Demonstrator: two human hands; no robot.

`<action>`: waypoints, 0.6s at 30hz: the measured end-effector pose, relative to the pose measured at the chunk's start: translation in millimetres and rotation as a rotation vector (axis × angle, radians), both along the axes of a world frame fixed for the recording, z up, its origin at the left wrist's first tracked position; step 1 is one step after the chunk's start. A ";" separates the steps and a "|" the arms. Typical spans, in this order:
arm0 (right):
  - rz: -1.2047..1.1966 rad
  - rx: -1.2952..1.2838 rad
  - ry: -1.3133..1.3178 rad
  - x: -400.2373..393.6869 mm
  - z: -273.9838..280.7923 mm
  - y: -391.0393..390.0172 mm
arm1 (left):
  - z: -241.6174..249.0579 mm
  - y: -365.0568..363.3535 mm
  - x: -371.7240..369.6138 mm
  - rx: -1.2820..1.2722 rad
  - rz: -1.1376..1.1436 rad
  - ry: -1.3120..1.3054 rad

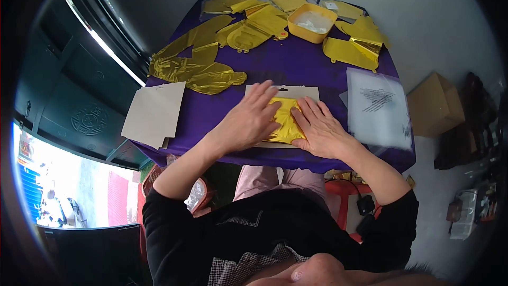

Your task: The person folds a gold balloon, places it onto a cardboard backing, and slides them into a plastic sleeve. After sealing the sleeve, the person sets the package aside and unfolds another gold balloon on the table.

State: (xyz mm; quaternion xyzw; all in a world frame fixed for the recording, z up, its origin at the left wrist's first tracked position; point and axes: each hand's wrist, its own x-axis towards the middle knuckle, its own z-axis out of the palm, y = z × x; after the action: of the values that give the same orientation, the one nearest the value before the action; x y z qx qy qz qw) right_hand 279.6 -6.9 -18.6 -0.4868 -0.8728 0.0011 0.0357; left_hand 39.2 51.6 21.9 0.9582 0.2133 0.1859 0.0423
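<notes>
A folded gold foil piece (286, 121) lies on a pale card (307, 92) with a hanging slot, at the front middle of the purple-covered table. My left hand (251, 121) is over the foil's left side, fingers spread, some of them raised. Flat on the foil's right side and the card rests my right hand (323, 130), its fingers apart. Neither hand grips anything. Part of the foil and card is hidden under both hands.
Pale cards (154, 114) lie at the table's left edge, clear plastic bags (378, 108) at the right. Gold foil balloons (198, 71) spread across the back and left. A yellow tub (312, 23) stands at the back. A cardboard box (436, 106) is beyond the right edge.
</notes>
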 end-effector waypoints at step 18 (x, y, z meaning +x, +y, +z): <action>-0.026 0.047 0.552 56.3 8.2 -15.3 | -54.0 13.9 33.9 0.084 0.019 0.189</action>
State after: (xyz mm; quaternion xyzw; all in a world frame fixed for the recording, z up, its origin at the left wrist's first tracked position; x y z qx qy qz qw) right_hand 335.9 -22.1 -10.4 -0.4783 -0.8235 0.1130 0.2834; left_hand 73.1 65.5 -32.1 0.9703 0.2174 0.1037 -0.0198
